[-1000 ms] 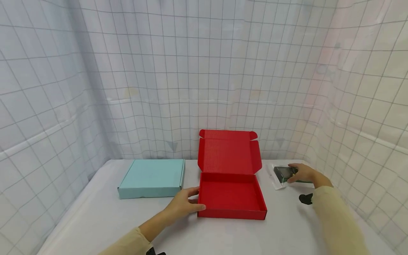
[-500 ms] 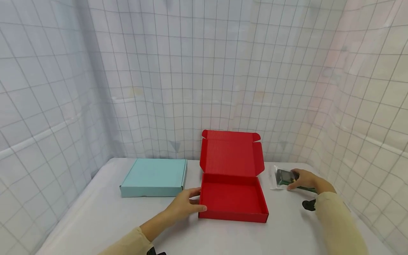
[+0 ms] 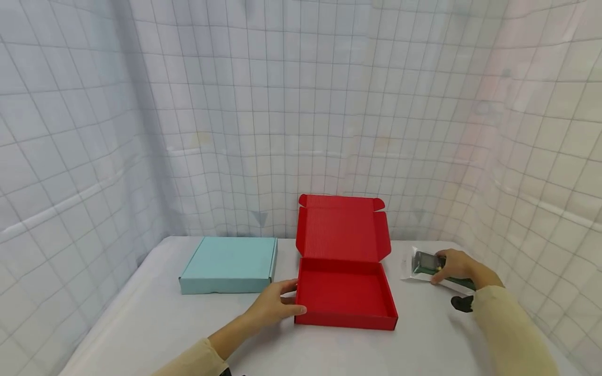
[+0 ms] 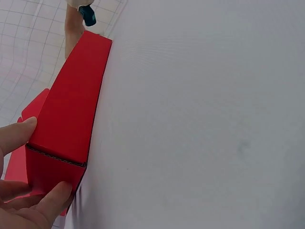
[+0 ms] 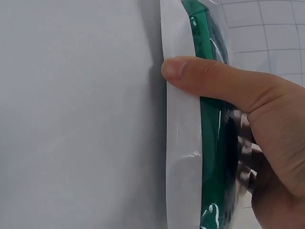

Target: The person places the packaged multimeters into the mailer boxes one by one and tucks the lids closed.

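Note:
An open red cardboard box [image 3: 345,319] sits mid-table, its lid [image 3: 344,228] standing up behind it. My left hand [image 3: 271,304] holds its front left corner, the thumb on the front wall and the fingers along the left side. In the left wrist view, fingertips press against the red corner [image 4: 55,174]. Over on the right, my right hand [image 3: 457,267] grips a green and dark multimeter [image 3: 425,262] in a clear plastic bag with a white backing. The right wrist view shows the thumb on the bag's white edge [image 5: 183,129]; the other fingers are mostly hidden behind it.
A closed light-blue box [image 3: 230,261] lies on the white table [image 3: 348,355] to the left of the red one. White grid-patterned curtains [image 3: 282,104] hang behind the table and along both sides.
The right hand has shifted slightly nearer with the bagged multimeter, which now sits at a different angle and shows more white backing. My left hand stays at the red box's corner.

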`<state>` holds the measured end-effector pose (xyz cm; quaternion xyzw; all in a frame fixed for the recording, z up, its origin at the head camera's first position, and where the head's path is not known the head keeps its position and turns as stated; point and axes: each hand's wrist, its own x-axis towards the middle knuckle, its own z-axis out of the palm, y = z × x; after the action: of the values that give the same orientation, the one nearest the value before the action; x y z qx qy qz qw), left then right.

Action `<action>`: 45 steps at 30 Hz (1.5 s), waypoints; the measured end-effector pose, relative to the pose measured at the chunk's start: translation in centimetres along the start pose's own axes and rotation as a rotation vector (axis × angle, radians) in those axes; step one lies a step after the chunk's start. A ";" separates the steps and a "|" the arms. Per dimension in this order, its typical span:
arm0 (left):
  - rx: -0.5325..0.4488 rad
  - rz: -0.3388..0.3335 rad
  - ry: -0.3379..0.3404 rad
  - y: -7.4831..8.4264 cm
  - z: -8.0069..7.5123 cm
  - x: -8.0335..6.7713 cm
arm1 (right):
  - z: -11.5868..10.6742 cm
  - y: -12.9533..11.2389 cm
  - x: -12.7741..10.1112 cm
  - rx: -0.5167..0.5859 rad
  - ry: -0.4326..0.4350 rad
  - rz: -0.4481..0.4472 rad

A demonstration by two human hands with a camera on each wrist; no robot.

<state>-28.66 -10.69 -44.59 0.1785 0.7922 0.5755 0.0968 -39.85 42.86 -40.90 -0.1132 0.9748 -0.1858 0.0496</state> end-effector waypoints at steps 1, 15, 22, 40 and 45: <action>-0.003 -0.002 0.001 0.0 0.0 -0.1 | -0.2 -0.2 0.0 -0.005 0.003 0.001; -0.023 -0.008 0.001 0.1 0.0 0.0 | -1.8 -1.4 -0.4 0.044 0.033 0.000; -0.035 0.005 -0.002 -0.1 0.0 -0.1 | -2.8 -1.7 -1.8 0.036 0.042 0.015; -0.044 0.008 -0.006 -0.3 0.1 0.0 | -5.3 -4.4 -3.4 -0.030 0.079 -0.094; -0.051 0.016 -0.011 -0.3 0.1 0.0 | -5.7 -5.4 -3.5 -0.026 0.100 -0.128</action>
<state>-28.66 -10.75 -44.94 0.1856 0.7751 0.5955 0.1009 -36.16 40.84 -33.42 -0.1665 0.9692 -0.1812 -0.0127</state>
